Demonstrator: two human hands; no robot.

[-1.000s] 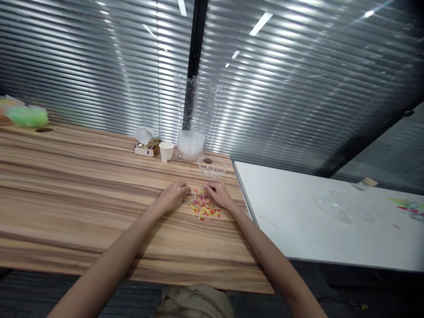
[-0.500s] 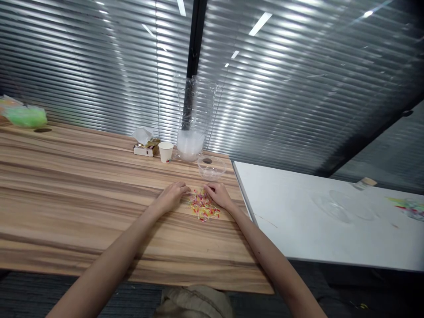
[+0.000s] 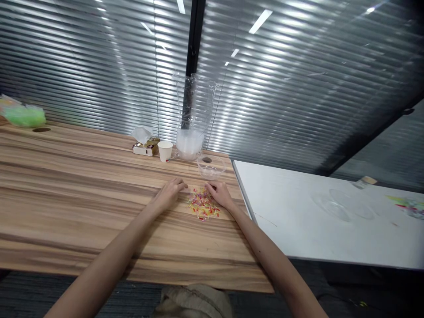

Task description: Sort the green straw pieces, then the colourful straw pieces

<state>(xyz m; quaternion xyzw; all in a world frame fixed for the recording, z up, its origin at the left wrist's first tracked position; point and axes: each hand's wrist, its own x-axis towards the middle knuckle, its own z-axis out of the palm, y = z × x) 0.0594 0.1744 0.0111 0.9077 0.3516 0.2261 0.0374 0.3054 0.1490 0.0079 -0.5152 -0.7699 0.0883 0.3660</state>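
Note:
A loose pile of small, colourful stick-like pieces (image 3: pixel 203 206), red, yellow, pink and white, lies on the wooden table. Just left of it is my left hand (image 3: pixel 170 193), its fingers bent and drawn together, the tips close to the pile's upper left edge. My right hand (image 3: pixel 219 193) rests at the pile's upper right, thumb and forefinger pinched together over the pieces. Whatever either pinch holds is too small to make out. Right behind my right hand stands a clear plastic bowl (image 3: pixel 212 170).
Along the back edge of the wooden table (image 3: pixel 82 185) are a tissue box (image 3: pixel 143 150), a white paper cup (image 3: pixel 165 151) and a clear bag of white bowls (image 3: pixel 190 143). Green bagged stuff (image 3: pixel 24 115) lies far left. A white table (image 3: pixel 291 221) adjoins on the right, bearing transparent lids (image 3: pixel 334 207).
My left hand has shifted slightly left and away from the pile. The right hand stays at the pile's upper right with almost no movement.

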